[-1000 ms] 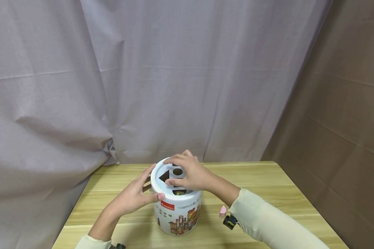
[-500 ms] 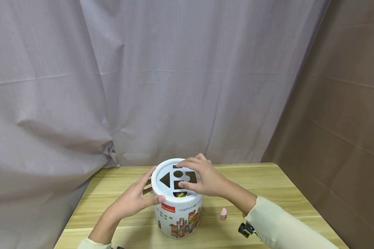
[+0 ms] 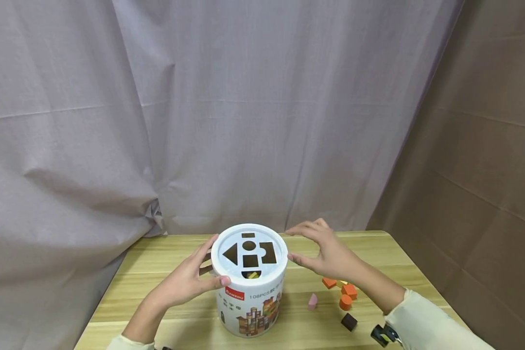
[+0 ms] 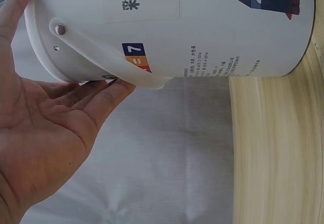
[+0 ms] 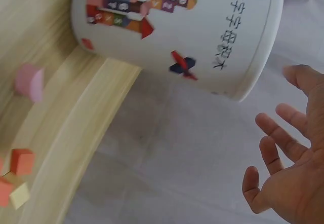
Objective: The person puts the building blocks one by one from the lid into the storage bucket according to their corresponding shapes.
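Note:
A white cylindrical block bucket (image 3: 227, 299) stands upright on the table, printed with a toy castle. Its white lid (image 3: 227, 269) has several shaped cutouts, and something yellow shows through the front one. My left hand (image 3: 185, 282) steadies the bucket's left side, thumb at the front of the rim and the other fingers stretched along the side. In the left wrist view, fingertips touch near the white carrying handle (image 4: 96, 51). To the right of the bucket, my right hand (image 3: 330, 253) hangs in the air with fingers spread and loosely bent, holding nothing.
A pink half-round block (image 3: 312, 302) lies right of the bucket. Farther right are an orange cylinder block (image 3: 345, 302), a dark block (image 3: 349, 322), other orange blocks (image 3: 349, 291) and a yellow one (image 5: 19, 195). A grey curtain (image 3: 245, 121) hangs behind the wooden table (image 3: 192, 321).
My right hand has moved from over the lid out to the right, away from the bucket. The loose blocks under its forearm have come into view. My left hand has stayed in place.

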`<state>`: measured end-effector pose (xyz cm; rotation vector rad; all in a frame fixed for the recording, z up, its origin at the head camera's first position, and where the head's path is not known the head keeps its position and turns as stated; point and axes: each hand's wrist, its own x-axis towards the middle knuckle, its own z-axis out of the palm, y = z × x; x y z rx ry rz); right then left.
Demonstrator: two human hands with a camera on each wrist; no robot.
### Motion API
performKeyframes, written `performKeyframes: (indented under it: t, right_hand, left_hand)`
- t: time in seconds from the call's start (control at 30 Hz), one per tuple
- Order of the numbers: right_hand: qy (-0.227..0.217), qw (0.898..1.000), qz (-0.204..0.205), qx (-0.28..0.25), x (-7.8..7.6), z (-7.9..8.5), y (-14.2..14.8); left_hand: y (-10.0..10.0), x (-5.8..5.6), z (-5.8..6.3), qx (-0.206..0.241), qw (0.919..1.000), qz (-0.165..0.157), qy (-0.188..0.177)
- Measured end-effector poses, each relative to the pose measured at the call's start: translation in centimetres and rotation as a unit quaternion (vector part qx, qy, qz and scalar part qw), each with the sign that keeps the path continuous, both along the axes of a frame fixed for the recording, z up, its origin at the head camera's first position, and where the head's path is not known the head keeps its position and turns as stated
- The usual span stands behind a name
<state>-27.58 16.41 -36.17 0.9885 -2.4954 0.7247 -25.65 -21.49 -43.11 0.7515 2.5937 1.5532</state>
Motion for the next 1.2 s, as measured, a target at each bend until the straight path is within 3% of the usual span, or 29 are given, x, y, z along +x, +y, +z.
performKeyframes:
  t: [0.13,0.43,0.7,1.2]
  right_hand:
    - [0.002,1.000,-0.012,0.002,0.1,-0.6,1.6]
    - [0.012,0.998,-0.050,0.018,0.3,-3.7,5.4]
    - [0.031,0.994,-0.091,0.042,0.1,-5.1,8.2]
    - [-0.018,0.988,-0.140,0.065,-0.2,-9.3,11.8]
  left_hand:
    - [0.0,-0.1,0.1,0.000,1.0000,0.001,0.006]
    - [0.3,-0.5,-0.4,0.009,0.9999,-0.010,0.001]
    - [0.3,-1.0,-0.5,0.021,0.9996,-0.017,-0.008]
    - [-0.4,-1.2,-0.5,0.017,0.9997,-0.004,-0.015]
